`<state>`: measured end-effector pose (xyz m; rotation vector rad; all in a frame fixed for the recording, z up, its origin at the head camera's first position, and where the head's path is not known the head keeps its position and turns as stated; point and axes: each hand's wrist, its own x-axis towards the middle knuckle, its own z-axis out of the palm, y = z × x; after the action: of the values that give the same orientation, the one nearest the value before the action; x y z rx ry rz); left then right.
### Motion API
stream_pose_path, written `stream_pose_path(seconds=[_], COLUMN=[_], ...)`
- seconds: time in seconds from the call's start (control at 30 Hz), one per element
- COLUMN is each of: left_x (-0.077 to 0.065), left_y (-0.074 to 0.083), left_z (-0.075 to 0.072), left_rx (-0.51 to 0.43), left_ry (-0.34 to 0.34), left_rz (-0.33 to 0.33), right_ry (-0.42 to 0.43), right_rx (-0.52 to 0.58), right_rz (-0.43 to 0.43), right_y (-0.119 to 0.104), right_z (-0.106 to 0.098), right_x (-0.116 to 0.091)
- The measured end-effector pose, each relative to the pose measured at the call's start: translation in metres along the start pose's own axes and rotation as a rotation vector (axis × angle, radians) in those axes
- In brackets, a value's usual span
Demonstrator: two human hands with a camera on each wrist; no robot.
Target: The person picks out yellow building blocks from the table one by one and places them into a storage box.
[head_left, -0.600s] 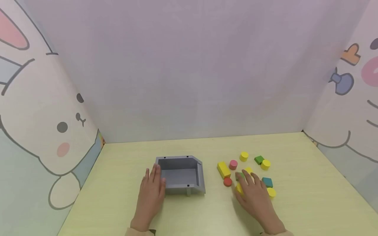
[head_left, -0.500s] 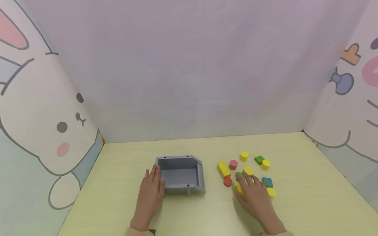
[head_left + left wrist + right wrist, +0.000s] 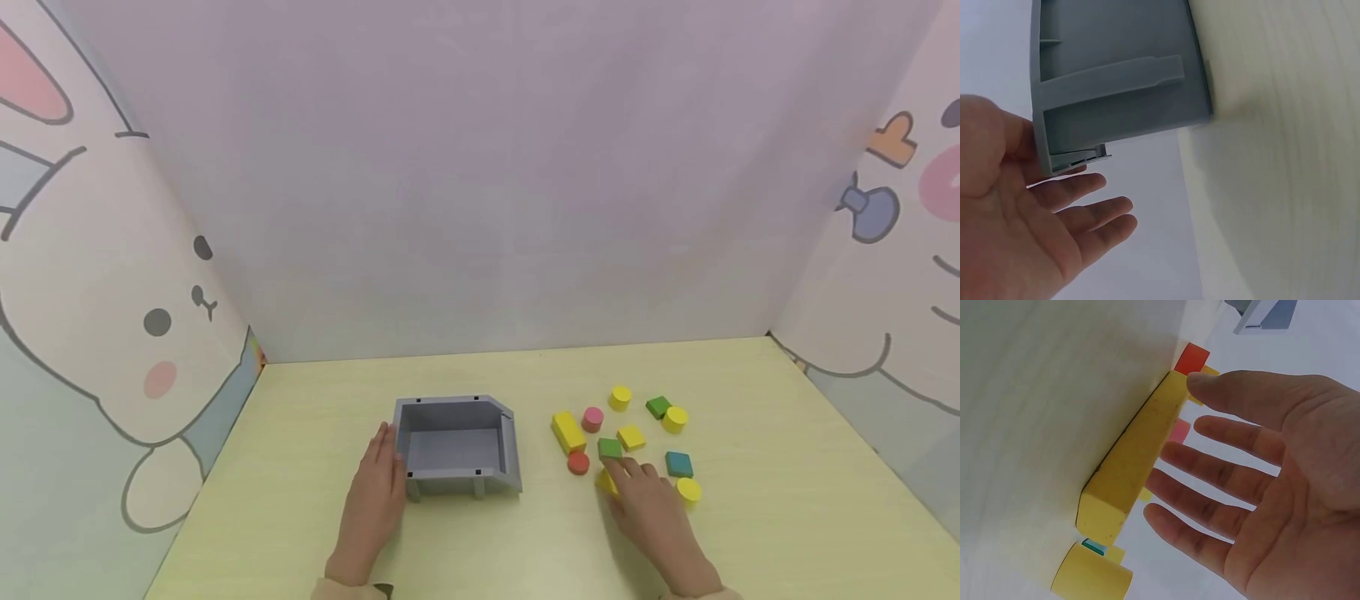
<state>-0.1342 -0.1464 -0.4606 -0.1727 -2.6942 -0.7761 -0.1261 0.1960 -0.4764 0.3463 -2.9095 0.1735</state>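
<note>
Beside the left wall of a grey plastic bin (image 3: pixel 453 477) is my left hand (image 3: pixel 367 508), its fingers extended along the rim. The left wrist view shows that palm and its loosely straight fingers at the corner of the bin (image 3: pixel 1116 37). My right hand (image 3: pixel 656 512) is low over a long yellow block (image 3: pixel 1135 450), which it mostly hides in the head view. In the right wrist view the thumb tip is right at one end of this block, and the relaxed fingers spread along its far side. A green block (image 3: pixel 610 448) lies just past the fingertips.
Around the right hand lie a red disc (image 3: pixel 578 462), a yellow oblong block (image 3: pixel 568 432), a pink cylinder (image 3: pixel 592 419), a flat yellow block (image 3: pixel 632 437), a teal block (image 3: pixel 679 464), another green block (image 3: pixel 658 407) and yellow cylinders (image 3: pixel 689 492). A pale curtain (image 3: pixel 517 183) stands behind the table.
My left hand has slid slightly left and back from the bin's rim. My right fingers have drawn back towards me, uncovering the flat yellow block and more of the green one.
</note>
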Motion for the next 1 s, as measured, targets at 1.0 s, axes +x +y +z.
stream_pose_path(seconds=[1.0], left_x=[0.0009], left_y=[-0.0099], left_z=[0.0071], left_rx=[-0.167], left_ry=[-0.054], left_rz=[-0.017], right_ry=[-0.133], right_rx=[0.039], right_rz=[0.030], right_y=[0.0020], right_z=[-0.0022], right_x=[0.0020])
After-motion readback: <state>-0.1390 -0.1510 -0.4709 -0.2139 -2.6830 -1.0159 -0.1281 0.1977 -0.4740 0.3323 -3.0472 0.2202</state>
